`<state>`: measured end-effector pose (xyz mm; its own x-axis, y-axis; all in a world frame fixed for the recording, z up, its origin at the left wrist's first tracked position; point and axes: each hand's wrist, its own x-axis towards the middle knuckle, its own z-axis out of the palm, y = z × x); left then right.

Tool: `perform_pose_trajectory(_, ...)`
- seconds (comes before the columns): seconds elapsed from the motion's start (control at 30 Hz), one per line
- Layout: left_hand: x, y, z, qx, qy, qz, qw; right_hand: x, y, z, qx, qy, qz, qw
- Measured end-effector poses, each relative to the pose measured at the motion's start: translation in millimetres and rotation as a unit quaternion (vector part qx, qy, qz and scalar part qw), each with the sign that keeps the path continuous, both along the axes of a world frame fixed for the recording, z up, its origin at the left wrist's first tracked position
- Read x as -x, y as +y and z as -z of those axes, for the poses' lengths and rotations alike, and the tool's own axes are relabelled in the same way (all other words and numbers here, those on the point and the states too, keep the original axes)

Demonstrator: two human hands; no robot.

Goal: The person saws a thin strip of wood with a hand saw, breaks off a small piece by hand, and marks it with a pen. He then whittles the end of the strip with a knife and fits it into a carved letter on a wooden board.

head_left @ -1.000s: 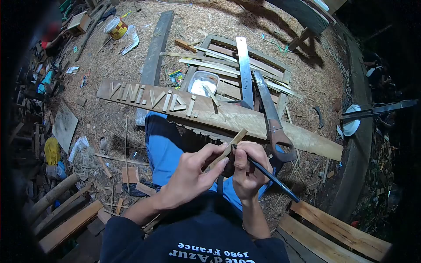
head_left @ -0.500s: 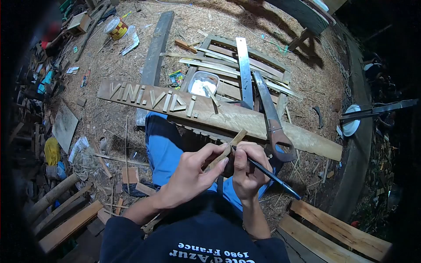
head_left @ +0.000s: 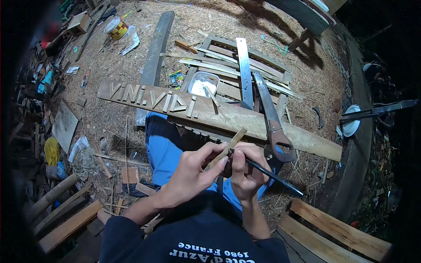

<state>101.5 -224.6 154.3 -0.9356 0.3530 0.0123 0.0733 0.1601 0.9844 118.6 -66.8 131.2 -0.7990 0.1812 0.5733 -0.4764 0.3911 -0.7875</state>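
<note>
My left hand (head_left: 190, 173) pinches a thin wooden strip (head_left: 237, 138) that slants up and to the right above my lap. A dark pen (head_left: 276, 177) sits in my closed right hand (head_left: 248, 168), its tip at the strip beside my left fingertips. Beyond both hands lies a long wooden board (head_left: 245, 118), with small strips forming the letters "VINI.VIDI." (head_left: 151, 98) on its left part. A hand saw (head_left: 272, 118) rests across the board's right half. The metal blade of a square (head_left: 244, 72) stretches away behind the board.
A plastic tub (head_left: 204, 83) with white contents stands behind the board, next to a slatted wooden frame (head_left: 280, 74). A grey beam (head_left: 158, 48) lies at left. Planks (head_left: 337, 228) lie at lower right, and sawdust covers the ground.
The pen has shifted slightly, its rear end dropping a little to the right and its tip moving a touch lower along the strip. My left hand and the strip stay almost still.
</note>
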Motion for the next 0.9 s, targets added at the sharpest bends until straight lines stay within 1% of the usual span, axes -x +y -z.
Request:
perform_pose_trajectory(0.07,0.2,0.8,1.3,0.002,0.002,0.001,1.0,-1.1,-0.6,0.6,-0.01,-0.004,0.002,1.0)
perform_pose_trajectory(0.27,0.2,2.4,3.2,-0.013,0.024,-0.008,1.0,0.5,-1.0,2.8,0.017,-0.008,0.021,1.0)
perform_pose_trajectory(0.33,-0.2,0.9,-1.8,-0.004,-0.017,-0.002,1.0,-0.1,-0.2,2.2,0.019,-0.023,0.023,0.999)
perform_pose_trajectory(0.47,0.3,0.5,-1.8,-0.009,-0.03,-0.001,1.0,-2.1,-0.9,1.4,0.042,-0.038,0.001,0.998)
perform_pose_trajectory(0.63,-1.2,2.4,6.9,-0.017,0.005,-0.008,1.0,-0.7,-3.0,2.6,0.026,-0.038,0.031,0.998)
perform_pose_trajectory(0.73,0.8,0.2,4.6,-0.015,-0.004,-0.002,1.0,-2.4,-4.3,6.6,0.051,-0.042,0.012,0.998)
perform_pose_trajectory(0.83,-1.0,-0.7,4.4,-0.003,-0.02,0.0,1.0,-2.8,-4.5,1.6,0.022,-0.047,0.028,0.998)
perform_pose_trajectory(0.9,-1.9,1.3,7.7,-0.009,-0.009,-0.005,1.0,-1.7,-4.9,2.4,0.023,-0.045,0.033,0.998)
